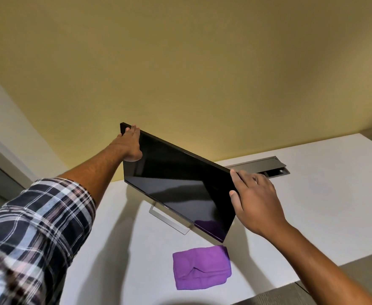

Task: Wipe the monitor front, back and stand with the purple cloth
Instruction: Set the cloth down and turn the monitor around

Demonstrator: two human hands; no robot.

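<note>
Left sleeve (33, 234): plaid, rolled up at the forearm, sitting closest to camera at lower left, arm reaching up toward the monitor.
Left hand (129, 146): gripping the monitor's upper left corner, fingers curling over the top edge, thumb on the screen side.
Right hand (254, 199): holding the monitor's right edge, fingers wrapping behind it, thumb pressing on the front bezel.
Monitor (176, 183): black screen, off, sitting tilted in view, both hands on it; standing toward the back of the desk.
Stand (169, 221): silver frame, resting on the desk under the screen.
Purple cloth (202, 268): lying crumpled on the desk near its front edge, just in front of the monitor's lower right corner, apart from both hands.
Desk (323, 205): white top, carrying everything.
Cable tray (262, 166): grey, lid open, sitting at the back of the desk behind the right hand.
Wall (180, 62): yellowish, behind the desk.
</note>
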